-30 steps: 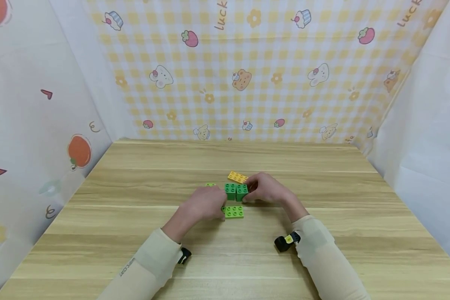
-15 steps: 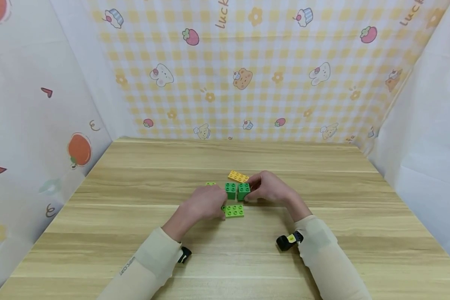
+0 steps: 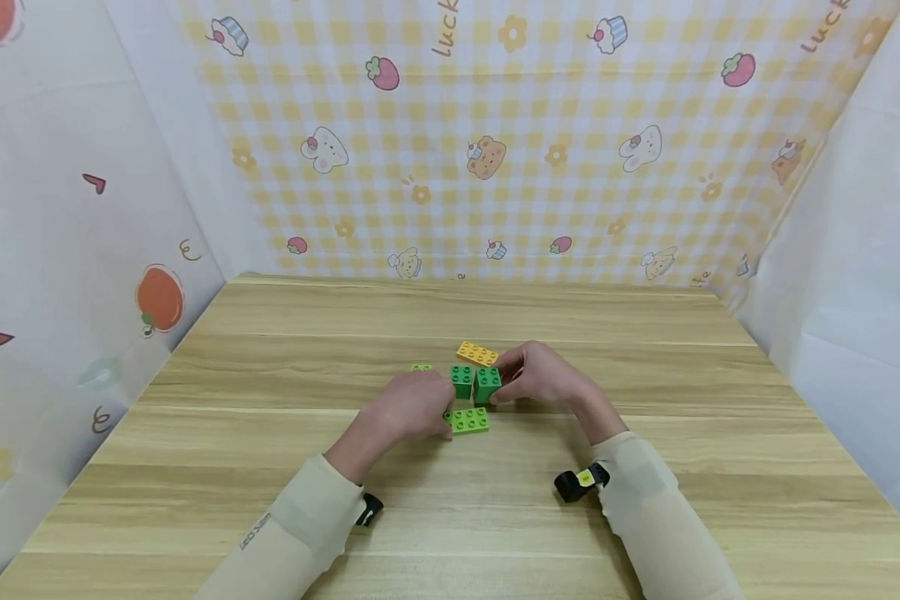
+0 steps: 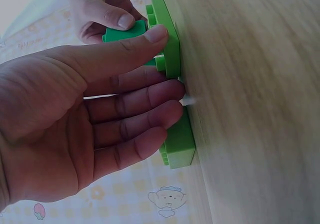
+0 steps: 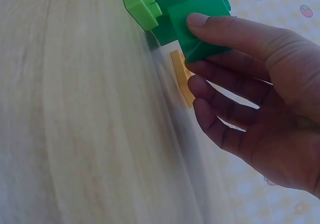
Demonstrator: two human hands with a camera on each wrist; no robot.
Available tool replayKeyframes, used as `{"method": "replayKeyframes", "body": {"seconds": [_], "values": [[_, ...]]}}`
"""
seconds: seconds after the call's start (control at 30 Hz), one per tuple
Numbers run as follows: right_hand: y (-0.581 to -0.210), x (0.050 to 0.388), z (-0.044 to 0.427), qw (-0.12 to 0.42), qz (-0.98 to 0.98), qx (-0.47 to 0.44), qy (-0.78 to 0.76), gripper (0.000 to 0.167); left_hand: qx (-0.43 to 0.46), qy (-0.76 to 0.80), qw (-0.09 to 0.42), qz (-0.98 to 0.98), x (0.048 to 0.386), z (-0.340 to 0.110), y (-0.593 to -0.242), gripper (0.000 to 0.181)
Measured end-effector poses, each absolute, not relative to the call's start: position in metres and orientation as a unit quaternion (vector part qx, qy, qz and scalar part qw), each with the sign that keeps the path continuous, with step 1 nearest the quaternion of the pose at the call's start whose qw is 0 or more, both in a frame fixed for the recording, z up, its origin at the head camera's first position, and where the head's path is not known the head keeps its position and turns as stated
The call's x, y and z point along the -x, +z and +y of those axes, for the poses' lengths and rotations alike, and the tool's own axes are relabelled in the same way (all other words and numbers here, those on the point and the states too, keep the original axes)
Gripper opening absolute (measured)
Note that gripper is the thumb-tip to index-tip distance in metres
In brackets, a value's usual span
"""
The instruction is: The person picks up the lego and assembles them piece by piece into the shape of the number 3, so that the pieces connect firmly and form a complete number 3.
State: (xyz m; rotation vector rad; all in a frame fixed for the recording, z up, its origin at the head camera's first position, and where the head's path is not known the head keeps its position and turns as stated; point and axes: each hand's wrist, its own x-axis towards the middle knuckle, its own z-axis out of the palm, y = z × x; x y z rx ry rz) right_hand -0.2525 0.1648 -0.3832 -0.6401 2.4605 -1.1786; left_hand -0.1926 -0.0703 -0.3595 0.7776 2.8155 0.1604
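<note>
L hand (image 3: pixel 412 407) holds lime brk (image 3: pixel 470 421) | R hand (image 3: pixel 538 372) pinches dk-grn brk (image 3: pixel 487 385)

Table (image 3: pixel 645 350): wood-grain top, pale yellow-brown with darker streaks running side to side. Behind the table, an upright yellow-and-white checked cloth (image 3: pixel 525 117) printed with cupcakes, strawberries, flowers and cartoon animals; left of the table, a white printed sheet (image 3: pixel 67 225) bearing orange-red fruit and small hearts; right of the table, a creased white sheet (image 3: pixel 855 217). Light diffuse, brightest at the table's near middle.
</note>
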Motion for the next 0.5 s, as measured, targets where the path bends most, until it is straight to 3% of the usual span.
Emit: {"method": "replayKeyframes", "body": {"seconds": [0.5], "values": [[-0.3800, 0.2524, 0.1660, 0.181, 0.860, 0.234, -0.415, 0.028, -0.269, 0.054, 0.100, 0.957, 0.1929, -0.0706, -0.3607, 0.040]]}}
